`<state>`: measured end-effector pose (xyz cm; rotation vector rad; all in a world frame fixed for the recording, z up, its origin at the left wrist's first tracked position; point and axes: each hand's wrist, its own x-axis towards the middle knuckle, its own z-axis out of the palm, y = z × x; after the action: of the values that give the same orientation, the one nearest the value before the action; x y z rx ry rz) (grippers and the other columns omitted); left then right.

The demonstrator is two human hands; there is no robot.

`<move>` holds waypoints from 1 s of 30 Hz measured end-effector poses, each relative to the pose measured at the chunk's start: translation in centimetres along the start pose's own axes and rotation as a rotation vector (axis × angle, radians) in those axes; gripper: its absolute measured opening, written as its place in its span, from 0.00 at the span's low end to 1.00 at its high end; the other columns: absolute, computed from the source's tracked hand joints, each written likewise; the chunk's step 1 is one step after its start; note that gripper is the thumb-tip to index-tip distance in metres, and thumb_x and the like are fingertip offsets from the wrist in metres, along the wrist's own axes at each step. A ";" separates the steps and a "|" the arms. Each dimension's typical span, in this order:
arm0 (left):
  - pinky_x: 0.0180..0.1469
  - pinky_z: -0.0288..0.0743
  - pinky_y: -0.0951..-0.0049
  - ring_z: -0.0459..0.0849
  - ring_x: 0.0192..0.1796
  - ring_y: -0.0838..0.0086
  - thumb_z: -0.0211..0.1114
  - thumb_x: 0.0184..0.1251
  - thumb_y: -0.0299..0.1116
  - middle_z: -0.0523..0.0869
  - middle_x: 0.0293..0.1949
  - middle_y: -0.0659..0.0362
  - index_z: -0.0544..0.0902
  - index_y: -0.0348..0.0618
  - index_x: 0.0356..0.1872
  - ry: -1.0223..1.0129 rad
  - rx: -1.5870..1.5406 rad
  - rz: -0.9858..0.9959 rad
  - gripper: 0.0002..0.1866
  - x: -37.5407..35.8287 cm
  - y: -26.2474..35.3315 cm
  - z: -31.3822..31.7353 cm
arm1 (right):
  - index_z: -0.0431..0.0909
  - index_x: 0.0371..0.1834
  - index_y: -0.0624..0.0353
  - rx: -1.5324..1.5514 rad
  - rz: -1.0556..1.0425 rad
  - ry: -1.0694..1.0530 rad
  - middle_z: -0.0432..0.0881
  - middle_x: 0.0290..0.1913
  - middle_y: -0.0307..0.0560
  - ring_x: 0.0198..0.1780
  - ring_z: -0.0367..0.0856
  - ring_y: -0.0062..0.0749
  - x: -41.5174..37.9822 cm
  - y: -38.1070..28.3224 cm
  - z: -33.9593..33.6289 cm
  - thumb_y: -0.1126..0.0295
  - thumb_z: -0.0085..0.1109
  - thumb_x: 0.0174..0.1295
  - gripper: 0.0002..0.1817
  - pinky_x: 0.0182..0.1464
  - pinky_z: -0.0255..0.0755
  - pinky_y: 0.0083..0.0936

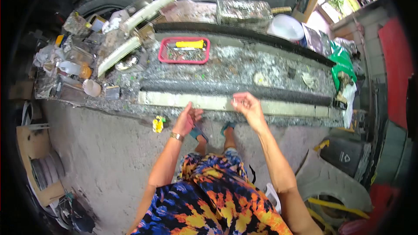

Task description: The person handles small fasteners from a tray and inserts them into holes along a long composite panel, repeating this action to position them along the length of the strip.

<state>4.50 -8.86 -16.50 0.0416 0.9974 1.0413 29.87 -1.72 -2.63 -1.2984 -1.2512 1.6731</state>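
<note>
A long pale strip (174, 99) with a dark band (196, 88) along its far side lies lengthwise near the front edge of the bench. My left hand (187, 120) is at the strip's near edge, left of its middle, thumb and fingers apart and nothing seen in them. Over the strip, right of its middle, my right hand (248, 108) has its fingers curled and the thumb and fingertips together; whatever they pinch is too small to make out. Farther back stands a pink basket (163, 56) of small metal pieces, with a yellow-handled tool (190, 44) on top.
Another long dark strip (261, 36) lies behind. Bottles (72, 68), a cup (91, 88) and clutter crowd the left end. A white bucket (285, 28) and green bag (342, 63) stand at right. Something yellow (158, 124) hangs at the bench's front edge. Grey panels (335, 178) lean at lower right.
</note>
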 end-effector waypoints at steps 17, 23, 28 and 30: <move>0.43 0.80 0.69 0.84 0.41 0.70 0.59 0.67 0.56 0.80 0.36 0.57 0.72 0.41 0.42 0.134 -0.018 0.112 0.25 -0.4 0.0 1.3 | 0.76 0.44 0.56 -1.025 -0.403 -0.237 0.81 0.35 0.53 0.40 0.80 0.50 4.7 6.3 10.6 0.72 0.60 0.57 0.11 0.41 0.74 0.40; 0.44 0.80 0.68 0.84 0.43 0.68 0.59 0.66 0.58 0.81 0.39 0.53 0.71 0.38 0.44 0.123 -0.019 0.111 0.28 -0.3 -0.2 0.9 | 0.76 0.47 0.57 -1.003 -0.288 -0.199 0.81 0.37 0.53 0.41 0.80 0.45 4.3 5.5 11.2 0.75 0.55 0.60 0.11 0.43 0.75 0.36; 0.43 0.79 0.70 0.85 0.44 0.66 0.58 0.67 0.59 0.82 0.40 0.53 0.73 0.36 0.44 0.100 -0.005 0.099 0.29 -0.6 0.1 1.0 | 0.75 0.49 0.68 -0.029 0.158 -0.132 0.82 0.43 0.46 0.42 0.81 0.27 4.5 8.4 7.5 0.73 0.48 0.68 0.12 0.47 0.76 0.25; 0.43 0.79 0.70 0.86 0.44 0.66 0.57 0.67 0.59 0.82 0.39 0.53 0.74 0.37 0.43 0.105 -0.003 0.089 0.29 -0.3 0.0 1.0 | 0.75 0.50 0.68 0.019 0.152 -0.122 0.82 0.44 0.48 0.43 0.82 0.28 4.3 8.4 6.9 0.73 0.49 0.68 0.12 0.47 0.77 0.24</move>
<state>5.14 -8.72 -15.74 0.0296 1.0971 1.1360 22.51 -2.46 -11.66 -1.3251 -1.2289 1.8917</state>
